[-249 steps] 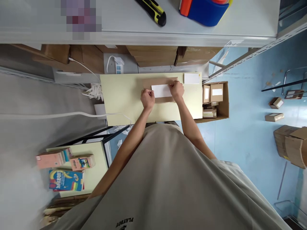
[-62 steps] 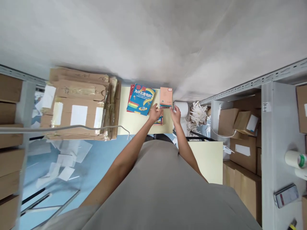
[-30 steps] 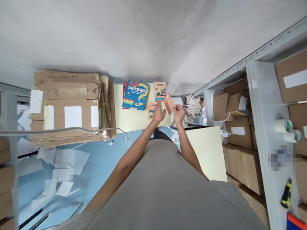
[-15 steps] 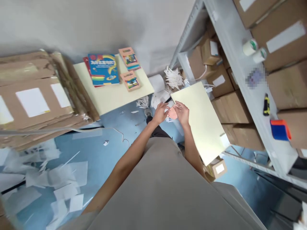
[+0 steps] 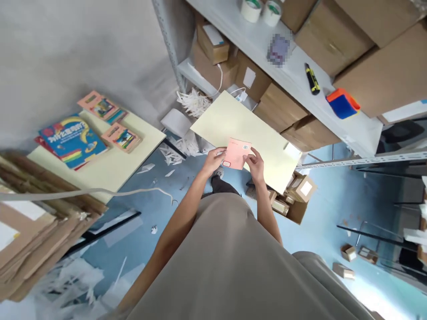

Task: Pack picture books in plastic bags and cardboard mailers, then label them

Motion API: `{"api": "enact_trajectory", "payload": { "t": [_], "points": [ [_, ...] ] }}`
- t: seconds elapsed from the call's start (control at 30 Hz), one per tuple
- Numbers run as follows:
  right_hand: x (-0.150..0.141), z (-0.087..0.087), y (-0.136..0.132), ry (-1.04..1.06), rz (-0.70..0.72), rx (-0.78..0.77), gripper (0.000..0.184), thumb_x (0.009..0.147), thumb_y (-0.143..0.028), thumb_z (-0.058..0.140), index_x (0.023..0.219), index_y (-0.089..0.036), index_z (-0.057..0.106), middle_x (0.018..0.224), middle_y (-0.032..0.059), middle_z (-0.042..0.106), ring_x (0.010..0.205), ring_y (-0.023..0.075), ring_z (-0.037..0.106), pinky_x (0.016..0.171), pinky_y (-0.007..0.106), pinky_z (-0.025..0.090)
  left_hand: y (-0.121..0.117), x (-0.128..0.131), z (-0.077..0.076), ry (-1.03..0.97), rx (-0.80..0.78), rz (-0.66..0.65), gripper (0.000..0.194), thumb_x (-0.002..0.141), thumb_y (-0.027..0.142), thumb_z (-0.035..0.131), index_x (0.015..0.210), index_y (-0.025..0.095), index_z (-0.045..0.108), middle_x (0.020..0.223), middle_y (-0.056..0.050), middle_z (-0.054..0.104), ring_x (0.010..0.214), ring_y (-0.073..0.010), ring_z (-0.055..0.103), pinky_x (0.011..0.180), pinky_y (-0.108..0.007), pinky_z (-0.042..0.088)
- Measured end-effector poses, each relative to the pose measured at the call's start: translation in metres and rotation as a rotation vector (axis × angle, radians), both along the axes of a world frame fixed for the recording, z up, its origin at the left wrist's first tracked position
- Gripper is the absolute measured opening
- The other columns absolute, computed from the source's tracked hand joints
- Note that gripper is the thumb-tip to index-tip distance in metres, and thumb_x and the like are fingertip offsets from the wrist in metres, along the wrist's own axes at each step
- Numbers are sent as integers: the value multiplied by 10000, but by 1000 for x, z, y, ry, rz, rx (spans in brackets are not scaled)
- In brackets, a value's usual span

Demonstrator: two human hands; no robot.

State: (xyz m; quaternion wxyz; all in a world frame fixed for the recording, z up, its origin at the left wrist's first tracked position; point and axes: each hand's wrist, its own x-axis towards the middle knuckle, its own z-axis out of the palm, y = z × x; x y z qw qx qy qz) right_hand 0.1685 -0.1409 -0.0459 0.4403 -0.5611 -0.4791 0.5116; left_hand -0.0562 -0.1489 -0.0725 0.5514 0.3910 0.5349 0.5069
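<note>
One pink booklet [image 5: 237, 152] is gripped from two sides, the left hand [image 5: 213, 162] at its 9 o'clock edge, the right hand [image 5: 256, 166] pinching near 4 o'clock, neither clearly closer. Its long axis appears to run roughly 12 to 6; its underside is hidden, its print too small to read. Just beyond spreads a pale worktop [image 5: 233, 115], 10 to 4 o'clock, the drop between them hard to judge. Farther off, at 1 o'clock, a blurred item [image 5: 279, 50] sits on a cropped shelf [image 5: 367, 129].
</note>
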Motion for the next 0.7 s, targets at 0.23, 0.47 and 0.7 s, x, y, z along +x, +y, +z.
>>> {"api": "enact_trajectory", "payload": {
  "t": [0.23, 0.47, 0.7],
  "points": [
    [22, -1, 39, 22, -242, 34, 785, 871, -651, 894, 1475, -198, 679, 1042, 66, 883, 973, 248, 793, 991, 437, 670, 67, 36, 30, -191, -161, -57, 797, 566, 845, 1010, 935, 159, 840, 968, -109, 859, 949, -276, 798, 875, -391, 663],
    [18, -4, 94, -240, -339, 134, 471, 985, -606, 789, 1258, -223, 803, 1398, 171, 824, 1173, 292, 806, 1028, 469, 692, 139, 61, 40, -94, -136, -55, 686, 616, 733, 1024, 949, 168, 824, 927, -92, 850, 821, -233, 777, 759, -374, 684],
    [3, 4, 117, -135, -173, 87, 476, 985, -575, 803, 1342, -262, 835, 1318, 78, 873, 1115, 273, 863, 993, 443, 740, 162, 97, 38, -52, -11, -105, 542, 831, 678, 909, 1008, 168, 855, 1006, -125, 877, 864, -267, 834, 795, -390, 702]
  ]
}}
